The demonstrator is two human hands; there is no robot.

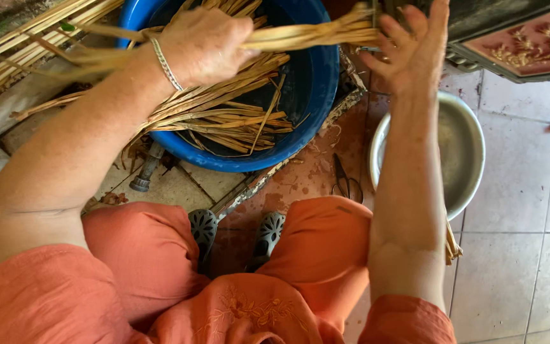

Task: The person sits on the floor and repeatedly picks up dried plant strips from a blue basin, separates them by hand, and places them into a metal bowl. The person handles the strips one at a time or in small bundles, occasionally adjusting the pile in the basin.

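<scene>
Seated person in orange clothing, seen from above. The left hand (202, 44), closed in a fist, grips a bundle of long dried tan reed strips (313, 35) held level over the round blue plastic basin (316, 95) at far centre. The right hand (412, 54) is open, fingers spread, its palm just beside the bundle's right end. More strips lie inside the basin. A round steel bowl (472, 153) sits on the tiled floor (517, 267) at right, black scissors (345, 181) between the two vessels.
</scene>
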